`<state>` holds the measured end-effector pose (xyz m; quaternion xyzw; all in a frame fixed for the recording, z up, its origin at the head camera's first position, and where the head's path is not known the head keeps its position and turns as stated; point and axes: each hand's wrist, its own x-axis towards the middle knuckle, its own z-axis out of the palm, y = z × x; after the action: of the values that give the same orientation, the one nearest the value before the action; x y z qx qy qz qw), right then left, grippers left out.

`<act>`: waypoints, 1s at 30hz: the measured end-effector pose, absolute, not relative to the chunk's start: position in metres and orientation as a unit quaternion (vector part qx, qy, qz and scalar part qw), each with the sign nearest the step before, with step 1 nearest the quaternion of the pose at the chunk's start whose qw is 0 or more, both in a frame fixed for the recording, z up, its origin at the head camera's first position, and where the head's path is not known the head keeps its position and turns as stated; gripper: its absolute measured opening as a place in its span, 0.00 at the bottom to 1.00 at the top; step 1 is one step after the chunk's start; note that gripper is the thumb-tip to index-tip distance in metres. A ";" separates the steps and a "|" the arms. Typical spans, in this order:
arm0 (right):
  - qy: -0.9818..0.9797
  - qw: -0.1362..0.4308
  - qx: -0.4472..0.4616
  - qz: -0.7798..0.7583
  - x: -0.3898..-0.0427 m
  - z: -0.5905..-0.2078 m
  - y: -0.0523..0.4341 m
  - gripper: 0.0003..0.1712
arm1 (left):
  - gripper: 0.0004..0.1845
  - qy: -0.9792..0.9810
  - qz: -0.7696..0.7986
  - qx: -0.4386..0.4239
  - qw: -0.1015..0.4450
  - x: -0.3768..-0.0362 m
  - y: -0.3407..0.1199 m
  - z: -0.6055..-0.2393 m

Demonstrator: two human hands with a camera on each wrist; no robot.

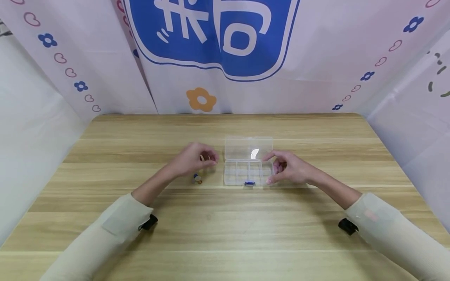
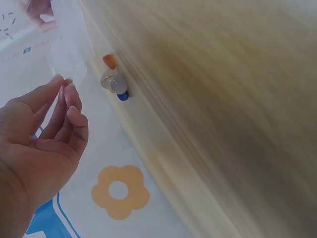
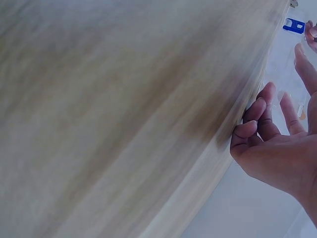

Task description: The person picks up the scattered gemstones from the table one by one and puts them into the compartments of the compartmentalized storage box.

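Observation:
A clear compartment box (image 1: 237, 172) lies on the table with its transparent lid (image 1: 240, 147) folded back and a blue clasp (image 1: 250, 183) at its front. My right hand (image 1: 293, 168) holds its right end, thumb at the front corner and index finger by the hinge side. Left of the box, my left hand (image 1: 195, 159) hovers with thumb and fingertips together; I cannot tell whether something tiny is pinched there. Close to it on the table sit small polished pieces: an orange one (image 2: 109, 61), a whitish one (image 2: 118, 84), a blue one (image 2: 123, 95) and a clear one (image 2: 105, 80).
The wood-grain table (image 1: 225, 226) stretches toward me and to both sides. Behind it hangs a white printed cloth (image 1: 316, 89) with a blue emblem and an orange flower (image 1: 191, 99). Black wrist straps (image 1: 149, 222) show under both sleeves.

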<state>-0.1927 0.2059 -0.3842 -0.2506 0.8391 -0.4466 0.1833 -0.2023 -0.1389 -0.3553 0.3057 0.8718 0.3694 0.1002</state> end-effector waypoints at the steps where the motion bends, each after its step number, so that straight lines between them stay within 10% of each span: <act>1: 0.839 0.184 -0.250 -0.448 -0.193 -0.384 0.206 0.35 | 0.04 0.871 0.368 0.310 0.098 -0.203 -0.137 -0.355; 30: 0.831 0.183 -0.246 -0.463 -0.191 -0.385 0.206 0.34 | 0.03 0.857 0.381 0.330 0.107 -0.207 -0.107 -0.355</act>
<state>-0.1912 0.2059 -0.3853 -0.2463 0.8314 -0.4630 0.1834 -0.2071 -0.1067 -0.3547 0.3304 0.8570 0.3809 0.1066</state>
